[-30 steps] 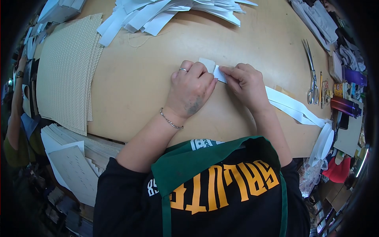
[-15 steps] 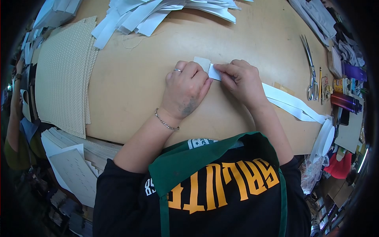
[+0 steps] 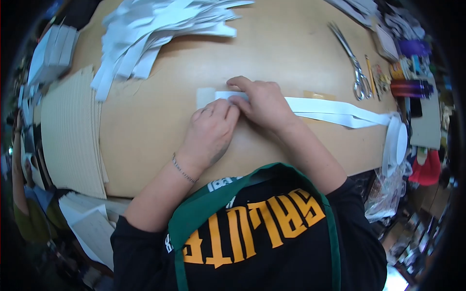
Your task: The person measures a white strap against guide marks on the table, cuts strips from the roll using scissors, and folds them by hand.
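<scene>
A flat white strip [image 3: 315,106] runs across the table from a roll of the same band [image 3: 399,140] at the right edge. Its left end passes beneath both hands, beside a small pale card piece [image 3: 205,98]. My left hand [image 3: 211,127] has its fingers bent and pinched on the lower edge of the strip. Just right of it, my right hand [image 3: 266,104] holds the strip down, thumb by the left fingertips and forefinger stretched above. The undersides of the fingers are hidden.
Scissors [image 3: 353,63] and a pencil [image 3: 372,76] lie at the right, near a dark red tumbler [image 3: 411,88]. Cut white strips [image 3: 141,39] are heaped at the back left. Cream textured sheets [image 3: 68,136] are stacked left. Another person's arm [image 3: 18,169] shows far left.
My head view has shifted, so the table contents sit differently in frame. My hands have come closer together over the strip, and the right forefinger has lifted from its pinch.
</scene>
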The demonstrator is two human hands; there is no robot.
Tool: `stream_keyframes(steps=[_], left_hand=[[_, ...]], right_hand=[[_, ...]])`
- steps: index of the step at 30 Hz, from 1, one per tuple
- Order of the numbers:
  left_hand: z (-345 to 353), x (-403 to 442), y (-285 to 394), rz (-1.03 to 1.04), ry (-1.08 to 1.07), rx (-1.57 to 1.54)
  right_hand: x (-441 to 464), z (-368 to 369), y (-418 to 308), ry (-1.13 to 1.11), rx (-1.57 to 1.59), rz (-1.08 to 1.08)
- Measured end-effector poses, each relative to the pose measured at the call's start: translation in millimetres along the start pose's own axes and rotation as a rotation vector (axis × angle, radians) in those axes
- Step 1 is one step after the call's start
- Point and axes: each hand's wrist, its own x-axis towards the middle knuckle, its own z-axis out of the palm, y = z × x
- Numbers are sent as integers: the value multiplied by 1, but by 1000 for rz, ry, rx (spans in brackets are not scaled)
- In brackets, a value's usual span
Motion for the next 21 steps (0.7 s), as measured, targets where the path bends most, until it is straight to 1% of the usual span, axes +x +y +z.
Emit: stream_keyframes(steps=[1,4,5,9,13,16,21], left_hand=[[-3,3,3,-20,-66,19],[-8,11,11,-28,-152,72],[-10,14,14,-20,-178,89],[-14,23,18,6,-277,146],[-21,37,27,4,-430,185],[-26,49,33,-34,-592,178],[-24,60,36,-56,-698,192]], right_hand=[[-5,-7,5,-68,63,80],[-27,-47,33,-167,144,146],[-34,-62,47,-251,193,196],[-67,-104,93,-209,259,357],[-79,-114,110,-155,233,480],[-82,-106,116,-129,181,463],[-87,-99,117,-66,94,434]])
